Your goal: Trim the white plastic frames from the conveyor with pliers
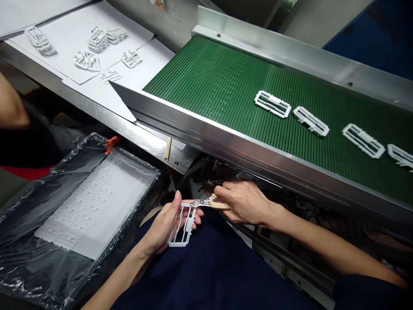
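Grips a white frame [190,224] between the fingers and thumb of the left hand [166,219], just out from the near edge of the conveyor [200,122]. Wraps the right hand [243,200] round tan-handled nippers [207,201], with tips at the held frame's upper right corner. Includes four more frames [274,101] strung toward the belt's right end, and stacked parts [97,41] on paper by the bench's [92,110] far edge.
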A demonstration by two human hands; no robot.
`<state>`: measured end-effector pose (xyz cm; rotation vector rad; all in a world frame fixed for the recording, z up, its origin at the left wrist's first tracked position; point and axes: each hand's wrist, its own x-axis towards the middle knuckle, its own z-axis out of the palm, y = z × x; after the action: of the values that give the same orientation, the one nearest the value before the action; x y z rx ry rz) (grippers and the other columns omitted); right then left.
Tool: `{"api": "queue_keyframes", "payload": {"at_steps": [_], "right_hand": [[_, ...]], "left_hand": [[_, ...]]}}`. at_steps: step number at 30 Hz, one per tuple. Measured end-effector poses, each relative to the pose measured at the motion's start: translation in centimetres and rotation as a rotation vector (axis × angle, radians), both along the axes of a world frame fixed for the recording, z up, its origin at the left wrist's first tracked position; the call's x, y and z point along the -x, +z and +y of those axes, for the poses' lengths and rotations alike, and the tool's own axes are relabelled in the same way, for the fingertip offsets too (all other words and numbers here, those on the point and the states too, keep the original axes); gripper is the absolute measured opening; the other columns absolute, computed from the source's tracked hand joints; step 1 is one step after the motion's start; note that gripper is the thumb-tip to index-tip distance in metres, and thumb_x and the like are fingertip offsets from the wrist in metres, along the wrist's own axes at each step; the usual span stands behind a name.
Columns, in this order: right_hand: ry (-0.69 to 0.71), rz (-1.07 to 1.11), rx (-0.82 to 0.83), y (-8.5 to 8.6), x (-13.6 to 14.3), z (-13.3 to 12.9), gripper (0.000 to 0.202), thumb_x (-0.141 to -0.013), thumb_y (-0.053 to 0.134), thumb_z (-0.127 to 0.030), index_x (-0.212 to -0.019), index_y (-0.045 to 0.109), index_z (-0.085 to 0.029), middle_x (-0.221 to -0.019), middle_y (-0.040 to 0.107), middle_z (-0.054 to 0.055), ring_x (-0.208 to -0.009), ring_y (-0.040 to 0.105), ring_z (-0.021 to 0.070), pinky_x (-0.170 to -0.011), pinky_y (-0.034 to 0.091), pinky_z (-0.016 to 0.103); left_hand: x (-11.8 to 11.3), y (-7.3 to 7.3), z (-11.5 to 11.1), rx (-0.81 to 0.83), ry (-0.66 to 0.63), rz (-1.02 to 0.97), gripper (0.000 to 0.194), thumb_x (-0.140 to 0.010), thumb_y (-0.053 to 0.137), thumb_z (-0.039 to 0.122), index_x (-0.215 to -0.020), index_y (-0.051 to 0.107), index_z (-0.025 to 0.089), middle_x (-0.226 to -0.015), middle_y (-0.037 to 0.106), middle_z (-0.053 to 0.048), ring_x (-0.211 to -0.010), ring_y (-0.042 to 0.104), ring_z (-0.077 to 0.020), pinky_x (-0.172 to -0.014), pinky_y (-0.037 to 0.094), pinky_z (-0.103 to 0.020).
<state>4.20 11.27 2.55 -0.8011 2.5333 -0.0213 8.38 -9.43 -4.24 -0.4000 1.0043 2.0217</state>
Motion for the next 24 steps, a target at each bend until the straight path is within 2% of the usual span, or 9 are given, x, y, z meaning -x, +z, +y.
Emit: {"api": "queue_keyframes", "payload": {"at_steps": [7, 11, 14, 24], "right_hand": [[-0.162, -0.035, 0.075, -0.7, -0.8, 0.4, 0.01, -0.079, 0.043, -0.03, -0.082, 0.049, -0.022, -0.07, 0.057, -0.002, -0.056, 0.048, 0.0122, -0.047, 0.022, 0.024], [-0.095, 0.036, 0.045, -0.6, -0.9, -0.1, 0.019, -0.076, 0.047, -0.029, -0.092, 0.051, -0.021, -0.08, 0.057, 0.002, -0.069, 0.051, 0.0166, -0.056, 0.03, 0.027], [-0.071, 0.063, 0.014, -0.5, -1.0, -0.6, 0.019, -0.079, 0.044, -0.03, -0.093, 0.052, -0.02, -0.084, 0.055, 0.004, -0.073, 0.051, 0.018, -0.063, 0.032, 0.03], [-0.05, 0.086, -0.023, -0.5, -1.2, -0.9, 0.017, -0.085, 0.04, -0.031, -0.088, 0.051, -0.019, -0.079, 0.055, 0.004, -0.068, 0.051, 0.0165, -0.057, 0.028, 0.03]], "left_hand": [[0.0, -0.4, 0.2, -0.088, 0.042, -0.044, 0.053, -0.09, 0.035, 0.052, -0.1, 0.065, 0.009, -0.085, 0.063, -0.011, -0.071, 0.055, -0.0161, -0.061, 0.048, -0.024], [0.1, -0.3, 0.2, -0.103, 0.027, -0.074, 0.055, -0.091, 0.033, 0.053, -0.108, 0.063, 0.01, -0.085, 0.063, -0.011, -0.071, 0.056, -0.0162, -0.062, 0.048, -0.024], [0.1, -0.2, 0.2, -0.093, 0.029, -0.081, 0.054, -0.091, 0.035, 0.052, -0.109, 0.063, 0.01, -0.085, 0.063, -0.012, -0.071, 0.056, -0.016, -0.061, 0.048, -0.024], [0.5, 0.0, 0.2, -0.088, 0.034, -0.101, 0.052, -0.09, 0.037, 0.052, -0.109, 0.063, 0.01, -0.084, 0.065, -0.012, -0.069, 0.057, -0.0155, -0.061, 0.049, -0.023]]}}
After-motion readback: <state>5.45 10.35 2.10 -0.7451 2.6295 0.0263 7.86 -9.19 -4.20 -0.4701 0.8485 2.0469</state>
